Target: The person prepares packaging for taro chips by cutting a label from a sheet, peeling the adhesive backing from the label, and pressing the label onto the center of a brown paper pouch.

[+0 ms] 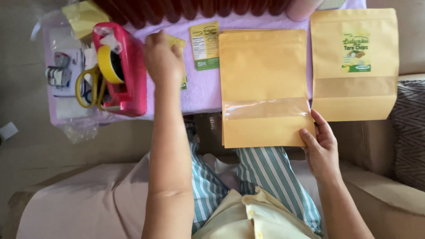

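My left hand (pixel 161 59) reaches forward over the lilac table cover and rests on a yellow-and-green label sticker (pixel 182 79), fingers curled on it. My right hand (pixel 321 146) grips the lower right corner of a stack of plain tan pouches (pixel 263 66) with a clear window strip, which overhangs the table's near edge. A second label sticker (pixel 205 45) lies between my left hand and the stack. A tan pouch (pixel 354 95) bearing a label lies to the right of the stack.
A pink tape dispenser (pixel 128 75) with a yellow roll stands left of my left hand, with yellow-handled scissors (pixel 88 86) beside it. A clear bag of small items (pixel 66 75) lies at far left. Dark jars line the back edge. A patterned cushion (pixel 409 132) is at right.
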